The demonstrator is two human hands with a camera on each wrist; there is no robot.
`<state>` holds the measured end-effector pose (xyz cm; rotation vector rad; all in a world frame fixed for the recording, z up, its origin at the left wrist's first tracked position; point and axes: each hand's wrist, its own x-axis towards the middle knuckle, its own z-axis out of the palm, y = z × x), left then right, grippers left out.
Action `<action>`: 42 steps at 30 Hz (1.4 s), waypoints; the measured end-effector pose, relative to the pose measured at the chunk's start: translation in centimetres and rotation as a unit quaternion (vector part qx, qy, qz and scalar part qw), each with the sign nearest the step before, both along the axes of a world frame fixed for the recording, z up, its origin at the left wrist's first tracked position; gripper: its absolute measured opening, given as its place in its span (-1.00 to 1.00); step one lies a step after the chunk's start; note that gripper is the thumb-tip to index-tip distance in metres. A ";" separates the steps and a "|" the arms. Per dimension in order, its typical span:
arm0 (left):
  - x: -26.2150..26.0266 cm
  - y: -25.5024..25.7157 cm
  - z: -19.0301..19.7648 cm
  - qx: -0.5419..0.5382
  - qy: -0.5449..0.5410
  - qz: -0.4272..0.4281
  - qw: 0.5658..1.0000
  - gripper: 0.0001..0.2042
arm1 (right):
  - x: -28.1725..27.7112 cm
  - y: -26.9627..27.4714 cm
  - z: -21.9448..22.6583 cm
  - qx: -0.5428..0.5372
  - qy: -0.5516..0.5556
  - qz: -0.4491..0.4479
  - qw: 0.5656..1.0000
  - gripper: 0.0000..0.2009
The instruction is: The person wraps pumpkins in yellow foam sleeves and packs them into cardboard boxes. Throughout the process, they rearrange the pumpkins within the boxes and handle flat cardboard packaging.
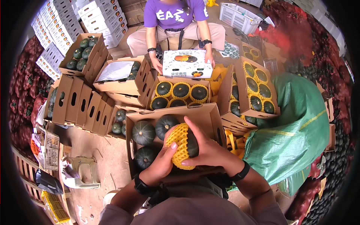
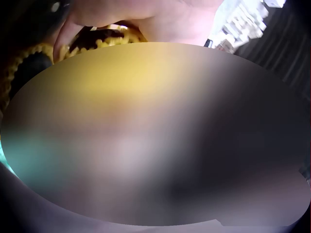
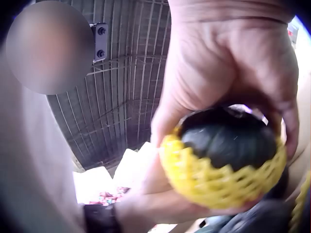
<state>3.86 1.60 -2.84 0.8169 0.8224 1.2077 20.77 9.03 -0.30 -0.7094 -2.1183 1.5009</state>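
Between my two hands is a dark green pumpkin (image 1: pixel 193 144), partly inside a yellow foam net sleeve (image 1: pixel 179 144). My left hand (image 1: pixel 162 159) grips the sleeved side, its thumb on the net. My right hand (image 1: pixel 208 148) curls round the bare side, and in the right wrist view its fingers span the top of the pumpkin (image 3: pixel 228 143). Below, an open cardboard box (image 1: pixel 172 111) holds several bare pumpkins, including one at its left (image 1: pixel 143 132). The left wrist view is mostly blurred, showing a hand (image 2: pixel 141 17) above yellow netting.
Across from me a seated person (image 1: pixel 174 22) holds a white printed carton (image 1: pixel 187 64). A box of netted pumpkins (image 1: pixel 180 101) lies between us. More netted pumpkins fill a tilted box (image 1: pixel 258 90) beside a green sack (image 1: pixel 288 127). Cardboard boxes (image 1: pixel 77 99) line the left; a stool (image 1: pixel 80 172) stands nearby.
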 end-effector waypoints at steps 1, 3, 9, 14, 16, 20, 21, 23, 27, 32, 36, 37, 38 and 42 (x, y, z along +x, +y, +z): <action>-0.4 0.5 0.1 0.002 -0.010 -0.012 1.000 -0.32 | 0.4 1.1 -0.1 -0.105 0.062 0.028 0.992 -0.01; -2.7 0.9 1.4 -0.068 0.003 -0.060 0.996 -0.40 | 1.0 2.9 -1.3 -0.225 0.174 -0.021 0.958 -0.13; -6.1 2.0 -1.9 -0.078 0.311 0.107 0.941 -0.54 | 1.2 6.1 -3.1 0.332 -0.130 -0.133 0.925 -0.23; -5.3 1.3 -2.6 -0.024 0.288 0.132 0.948 -0.55 | 0.5 5.2 -4.2 0.387 -0.380 -0.013 0.840 -0.19; -5.4 1.3 -2.3 -0.025 0.275 0.137 0.951 -0.54 | 0.2 5.3 -4.1 0.368 -0.401 -0.002 0.839 -0.20; -5.7 0.6 -2.8 -0.002 0.309 0.125 0.943 -0.56 | 0.0 6.9 -3.6 0.302 -0.447 0.094 0.837 -0.23; -5.7 0.3 -2.8 0.008 0.332 0.113 0.937 -0.57 | 0.0 7.3 -3.6 0.293 -0.433 0.096 0.847 -0.23; -5.2 -0.7 -2.2 -0.029 0.380 0.047 0.924 -0.54 | 0.4 7.8 -4.0 0.271 -0.405 0.098 0.868 -0.24; -3.7 -1.8 -0.9 0.127 0.688 -0.084 0.709 -0.30 | 4.5 7.4 -3.5 0.195 -0.108 0.057 0.973 -0.37; -4.1 -1.6 -0.2 0.101 0.672 -0.110 0.725 -0.29 | 17.4 6.0 -9.7 -0.179 -0.005 -0.317 0.931 -0.81; -3.2 0.2 6.7 0.158 0.510 -0.062 0.843 -0.51 | 21.9 1.0 -24.7 -0.143 -0.381 -0.247 0.880 -0.38; -2.9 0.7 9.9 0.233 0.451 -0.079 0.858 -0.56 | 21.5 0.3 -25.9 -0.141 -0.406 -0.312 0.847 -0.31; -2.7 0.6 12.6 0.285 0.397 -0.127 0.863 -0.63 | 20.6 -0.3 -26.9 -0.135 -0.431 -0.373 0.811 -0.23; 1.3 -2.6 17.9 0.503 0.396 -0.151 0.753 -0.76 | 20.0 0.9 -32.5 -0.063 -0.344 -0.468 0.812 -0.09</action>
